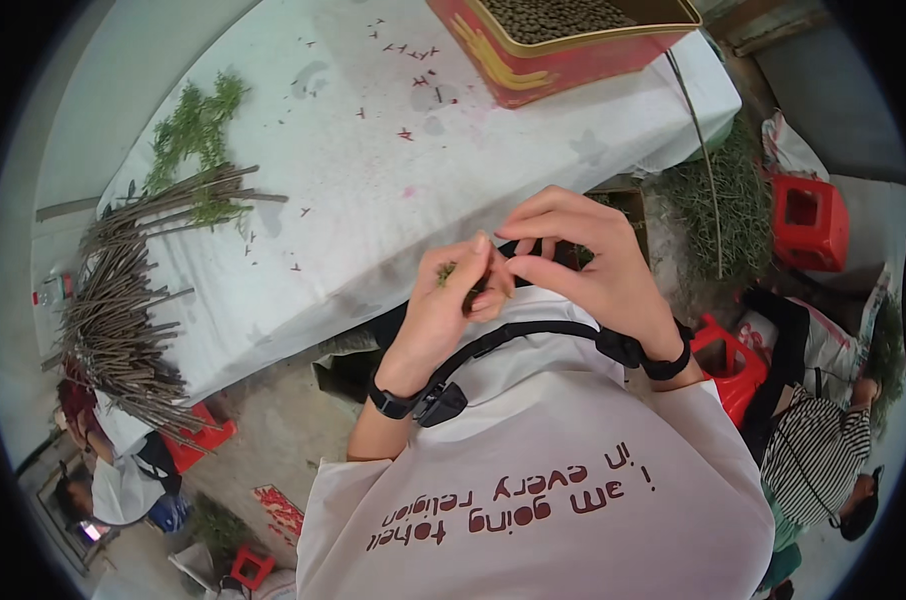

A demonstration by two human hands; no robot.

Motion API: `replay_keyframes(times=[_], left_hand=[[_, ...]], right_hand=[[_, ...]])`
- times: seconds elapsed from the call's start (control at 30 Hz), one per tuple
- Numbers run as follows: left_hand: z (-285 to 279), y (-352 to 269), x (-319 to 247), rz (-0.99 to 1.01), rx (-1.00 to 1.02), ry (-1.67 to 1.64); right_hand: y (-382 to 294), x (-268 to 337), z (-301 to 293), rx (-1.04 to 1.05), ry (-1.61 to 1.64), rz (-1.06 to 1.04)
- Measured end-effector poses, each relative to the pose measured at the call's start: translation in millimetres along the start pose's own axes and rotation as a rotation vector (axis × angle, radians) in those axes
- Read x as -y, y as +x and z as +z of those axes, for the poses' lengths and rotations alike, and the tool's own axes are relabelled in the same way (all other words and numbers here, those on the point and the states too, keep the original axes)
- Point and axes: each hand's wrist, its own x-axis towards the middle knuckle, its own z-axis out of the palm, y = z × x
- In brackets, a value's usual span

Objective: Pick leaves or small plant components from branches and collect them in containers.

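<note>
Just past the near edge of the cloth-covered table (348, 187), my two hands are raised close together in front of my shirt. My left hand (453, 285) is curled around a bit of green plant material (445, 274), part of which shows between thumb and palm. My right hand (573, 244) has its thumb and fingertips beside the left fingers; whether they pinch anything is too small to tell. Leafy green sprigs (197, 127) lie at the table's far left, by a large pile of thin brown sticks (122, 315). Small dark-red scraps (405, 135) are scattered over the cloth.
A red tin (513, 75) of small dark pellets stands at the table's far edge. On the right are a heap of green stems (715, 195), a red plastic stool (809, 223) and a person in a striped top (813, 457). Another person (122, 480) is at the lower left.
</note>
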Motion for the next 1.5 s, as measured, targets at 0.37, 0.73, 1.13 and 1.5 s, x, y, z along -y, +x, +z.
replay_keyframes(times=[0.37,0.73,1.13,1.5], left_hand=[[-5.3,-0.4,-8.3,0.096,-0.085,0.15],[-8.1,2.3,-25.3,0.11,-0.002,0.136],[-8.5,8.8,-38.2,0.343,-0.033,0.315],[-17.4,-3.7,-48.4,0.232,-0.062,0.418]], right_hand=[[12.8,-9.7,26.1,-0.06,-0.082,-0.091],[25.8,-6.4,17.0,-0.149,-0.059,-0.101],[43.5,1.4,5.9,0.005,0.206,-0.087],[59.5,-15.4,19.9,0.01,0.486,-0.027]])
